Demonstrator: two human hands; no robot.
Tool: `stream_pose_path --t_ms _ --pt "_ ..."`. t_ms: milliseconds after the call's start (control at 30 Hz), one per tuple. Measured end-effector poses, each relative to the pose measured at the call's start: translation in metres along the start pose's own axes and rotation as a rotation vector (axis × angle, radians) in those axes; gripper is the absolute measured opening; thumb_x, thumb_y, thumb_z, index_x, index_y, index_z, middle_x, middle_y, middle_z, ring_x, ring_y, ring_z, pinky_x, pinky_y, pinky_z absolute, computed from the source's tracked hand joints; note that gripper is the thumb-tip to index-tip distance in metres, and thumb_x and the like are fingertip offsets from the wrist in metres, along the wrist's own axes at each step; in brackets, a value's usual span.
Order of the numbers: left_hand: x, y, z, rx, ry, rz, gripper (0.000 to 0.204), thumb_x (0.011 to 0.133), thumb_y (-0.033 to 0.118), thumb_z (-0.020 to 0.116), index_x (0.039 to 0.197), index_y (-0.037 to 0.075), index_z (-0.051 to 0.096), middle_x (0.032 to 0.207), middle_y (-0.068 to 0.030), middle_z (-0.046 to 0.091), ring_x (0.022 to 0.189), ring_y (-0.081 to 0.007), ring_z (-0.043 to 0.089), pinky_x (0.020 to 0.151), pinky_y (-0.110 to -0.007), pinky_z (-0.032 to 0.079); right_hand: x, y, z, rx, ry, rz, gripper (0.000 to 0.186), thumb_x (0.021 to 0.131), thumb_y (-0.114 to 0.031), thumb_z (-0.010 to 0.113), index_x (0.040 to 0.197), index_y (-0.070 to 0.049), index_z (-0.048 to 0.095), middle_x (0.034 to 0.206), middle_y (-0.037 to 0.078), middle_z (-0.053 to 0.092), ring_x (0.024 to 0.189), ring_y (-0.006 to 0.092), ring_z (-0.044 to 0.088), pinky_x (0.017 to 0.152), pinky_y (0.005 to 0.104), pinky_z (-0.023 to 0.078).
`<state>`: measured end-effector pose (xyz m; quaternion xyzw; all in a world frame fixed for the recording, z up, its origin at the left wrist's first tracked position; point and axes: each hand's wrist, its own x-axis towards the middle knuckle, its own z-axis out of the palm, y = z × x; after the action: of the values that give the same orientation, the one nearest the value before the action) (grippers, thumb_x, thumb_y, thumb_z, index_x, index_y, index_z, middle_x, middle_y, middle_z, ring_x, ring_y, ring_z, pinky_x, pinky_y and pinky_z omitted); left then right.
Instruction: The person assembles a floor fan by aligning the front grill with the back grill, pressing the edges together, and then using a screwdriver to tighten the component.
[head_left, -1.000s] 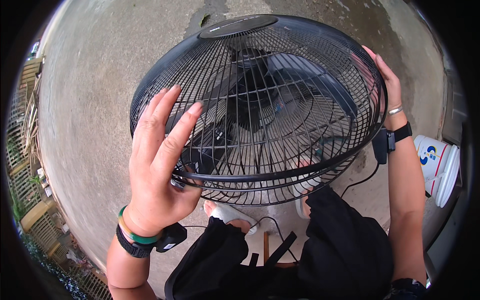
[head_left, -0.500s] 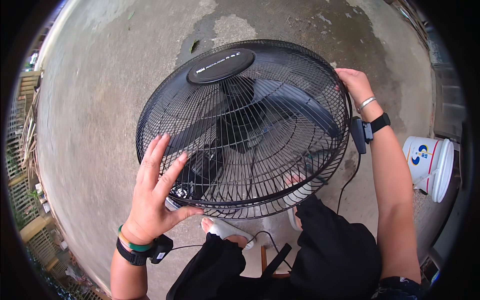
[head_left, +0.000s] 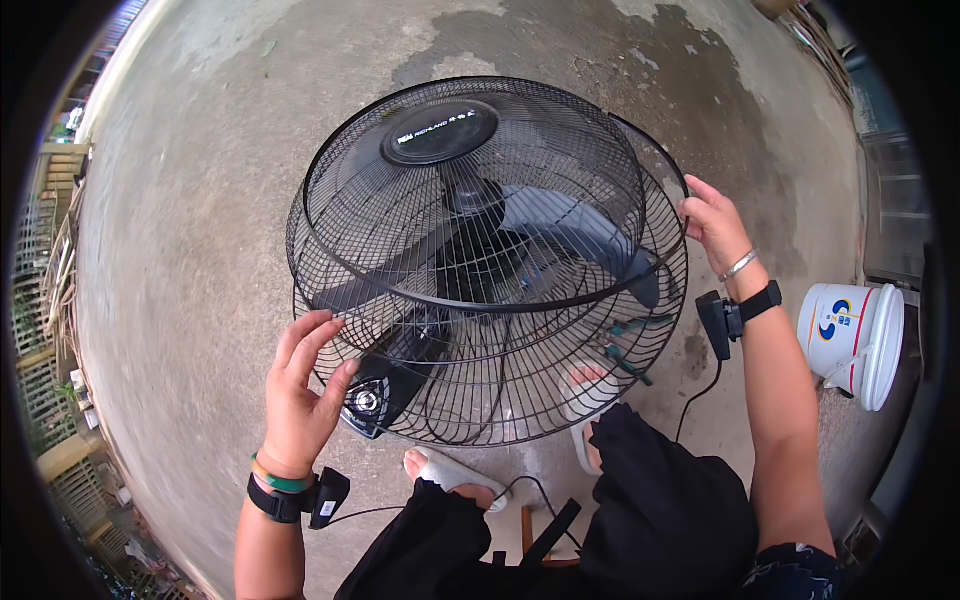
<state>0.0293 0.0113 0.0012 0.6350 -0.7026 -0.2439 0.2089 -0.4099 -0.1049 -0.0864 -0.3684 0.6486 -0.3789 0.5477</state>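
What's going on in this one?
Two bare hands are on a black fan above a concrete floor. The right hand pinches the right rim of the back cage; the left hand, thumb and fingers apart, is at its left side. The front cage sits out of line with the back one, their near rims apart.

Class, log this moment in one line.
left hand: at left of rear fan guard; right hand: gripping its right side; front fan guard: offset over it
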Motion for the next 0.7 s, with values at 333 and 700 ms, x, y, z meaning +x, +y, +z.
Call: stream_pose_path --t_ms 333,700 --pt "0.032 0.033 0.012 0.312 0.028 0.223 0.050 0.062 0.016 0.073 0.106 0.005 0.052 0.112 -0.0131 0.050 0.099 -0.0309 0.050 0.082 -0.038 0.040 -0.101 -0.053 0.048 0.084 -0.124 -0.034 0.040 0.081 -0.010 0.061 0.118 0.001 0.049 0.063 -0.001 0.052 0.046 0.0022 0.036 0.043 0.0174 0.028" --pt "0.042 0.063 0.026 0.273 -0.049 0.335 0.051 0.064 0.013 0.070 0.112 0.016 0.053 0.110 -0.0058 0.049 0.108 -0.0264 0.045 0.094 -0.051 0.031 -0.140 -0.073 0.104 -0.045 -0.761 0.143 0.040 0.086 -0.007 0.053 0.123 0.002 0.040 0.089 0.013 0.063 0.062 0.0091 0.058 0.059 0.0217 0.048"
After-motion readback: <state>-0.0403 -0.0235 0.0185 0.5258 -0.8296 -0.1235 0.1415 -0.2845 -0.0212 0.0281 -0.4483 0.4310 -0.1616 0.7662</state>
